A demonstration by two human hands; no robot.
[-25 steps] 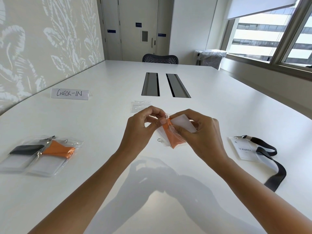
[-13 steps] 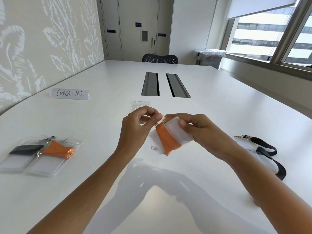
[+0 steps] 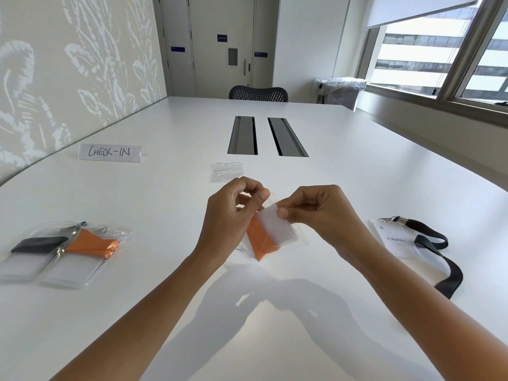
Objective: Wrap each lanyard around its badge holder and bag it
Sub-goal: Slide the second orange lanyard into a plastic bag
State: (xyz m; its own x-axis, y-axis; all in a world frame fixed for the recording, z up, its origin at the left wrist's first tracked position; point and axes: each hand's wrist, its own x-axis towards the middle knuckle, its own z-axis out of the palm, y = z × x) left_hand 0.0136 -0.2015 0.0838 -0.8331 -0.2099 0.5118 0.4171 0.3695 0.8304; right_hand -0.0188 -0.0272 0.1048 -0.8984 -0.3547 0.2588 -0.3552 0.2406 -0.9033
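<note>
Above the white table (image 3: 357, 193), the left hand (image 3: 231, 215) and right hand (image 3: 321, 213) each pinch the top edge of a clear bag (image 3: 301, 239), holding it just over the surface. Inside it sits a badge holder (image 3: 277, 229) wrapped with an orange lanyard (image 3: 259, 244).

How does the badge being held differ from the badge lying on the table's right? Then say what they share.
The held badge has an orange lanyard; the table badge a black lanyard. The held badge's lanyard is wrapped around it; the table badge's trails loose. The held badge is in a clear bag, pinched by left hand and right hand; the table badge lies bare. Both are white cards.
</note>
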